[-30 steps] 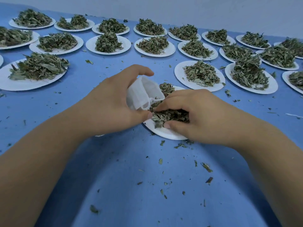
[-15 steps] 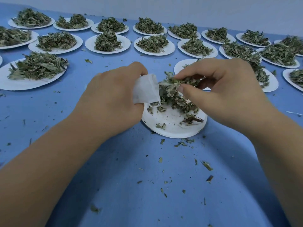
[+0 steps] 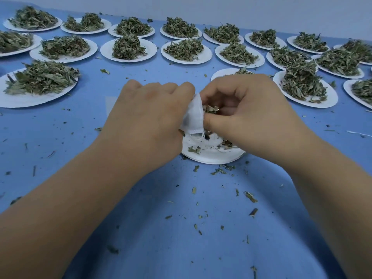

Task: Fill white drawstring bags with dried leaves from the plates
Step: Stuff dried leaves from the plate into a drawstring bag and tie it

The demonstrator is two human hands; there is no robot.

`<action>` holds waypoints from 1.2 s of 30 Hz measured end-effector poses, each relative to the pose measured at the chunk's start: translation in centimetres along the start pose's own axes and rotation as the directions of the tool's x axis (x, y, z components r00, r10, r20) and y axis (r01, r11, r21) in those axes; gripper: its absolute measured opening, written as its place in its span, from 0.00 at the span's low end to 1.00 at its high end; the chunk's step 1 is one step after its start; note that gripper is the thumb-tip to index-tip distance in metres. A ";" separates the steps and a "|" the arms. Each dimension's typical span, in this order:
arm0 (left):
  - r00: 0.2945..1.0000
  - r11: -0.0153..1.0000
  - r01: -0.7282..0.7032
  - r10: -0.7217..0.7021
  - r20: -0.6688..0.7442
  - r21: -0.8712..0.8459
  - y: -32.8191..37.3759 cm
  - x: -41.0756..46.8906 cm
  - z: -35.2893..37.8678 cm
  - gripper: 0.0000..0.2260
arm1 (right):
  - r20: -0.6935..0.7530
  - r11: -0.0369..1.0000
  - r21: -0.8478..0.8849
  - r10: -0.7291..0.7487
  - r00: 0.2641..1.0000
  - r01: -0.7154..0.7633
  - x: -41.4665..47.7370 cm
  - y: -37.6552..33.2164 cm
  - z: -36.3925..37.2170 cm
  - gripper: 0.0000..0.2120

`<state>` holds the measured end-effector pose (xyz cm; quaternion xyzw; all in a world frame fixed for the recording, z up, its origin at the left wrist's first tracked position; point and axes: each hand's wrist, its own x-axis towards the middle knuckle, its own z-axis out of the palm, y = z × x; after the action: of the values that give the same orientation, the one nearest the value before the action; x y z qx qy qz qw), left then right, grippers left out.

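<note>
1. Through the head camera I look down on a blue cloth-covered table (image 3: 161, 248). Both hands meet over a round white paper plate (image 3: 211, 158) near its middle.
2. The left hand (image 3: 149, 119) has its fingers curled round a small white fabric drawstring bag (image 3: 194, 115) and grips it just above that plate. A bit of string dangles from the bag's lower edge.
3. The right hand (image 3: 251, 115) is up against the bag, with thumb and fingers pinching a tuft of dried green leaves (image 3: 211, 109) right at the fabric. I cannot tell how much is already inside.
4. The plate beneath holds only a few leftover leaf scraps (image 3: 194, 150).
5. Farther back, rows of white plates heaped with leaves (image 3: 105, 50) run across the table from left to right.
6. Loose leaf crumbs (image 3: 249, 196) lie scattered on the cloth between the forearms.
</note>
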<state>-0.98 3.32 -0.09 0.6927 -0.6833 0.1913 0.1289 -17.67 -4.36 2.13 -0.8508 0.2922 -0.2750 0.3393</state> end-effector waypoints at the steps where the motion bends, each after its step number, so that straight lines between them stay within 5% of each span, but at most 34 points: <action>1: 1.000 1.000 0.007 -0.007 0.003 -0.013 -0.1 0.0 0.1 0.16 | -0.014 0.995 0.090 0.046 0.999 -0.044 0.0 0.1 0.0 0.07; 5: 0.999 0.988 0.042 -0.039 0.025 -0.150 -0.1 0.0 0.5 0.14 | 0.053 0.928 0.343 0.134 0.990 -0.144 0.3 0.7 -0.2 0.14; 10: 0.983 0.884 0.181 -0.170 0.064 -0.431 0.0 -0.4 0.7 0.13 | 0.113 0.829 0.542 0.088 0.990 -0.135 0.4 0.9 0.0 0.11; 18: 0.982 0.847 0.187 -0.176 0.070 -0.497 0.3 -0.5 0.9 0.13 | -0.091 0.964 0.263 0.052 0.995 -0.026 0.3 0.3 1.7 0.11; 23: 0.981 0.821 0.192 -0.176 0.082 -0.538 0.2 -0.7 1.2 0.16 | 0.051 0.975 0.220 -0.004 0.999 -0.008 0.0 0.4 1.4 0.07; 28: 0.973 0.790 0.231 -0.200 0.116 -0.569 0.0 -0.7 1.3 0.16 | 0.261 0.965 0.259 -0.103 0.960 0.033 -0.2 1.0 0.3 0.19; 30: 0.969 0.776 0.245 -0.220 0.114 -0.581 -0.2 -0.6 1.2 0.16 | 0.200 0.964 0.249 -0.143 0.969 0.091 -0.3 0.8 0.3 0.23; 33: 0.970 0.761 0.234 -0.228 0.089 -0.605 -0.1 -0.6 1.0 0.16 | -0.011 0.962 0.246 -0.122 0.993 0.121 -0.2 0.8 0.8 0.13; 36: 0.978 0.745 0.202 -0.187 0.091 -0.636 0.2 -0.7 0.9 0.16 | -0.137 0.976 -0.058 -0.218 0.966 0.212 -0.2 0.4 1.5 0.08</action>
<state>-1.10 3.57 -1.26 0.6762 -0.6327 -0.0759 0.3698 -16.94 -3.85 0.80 -0.8627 0.2275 -0.3641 0.2672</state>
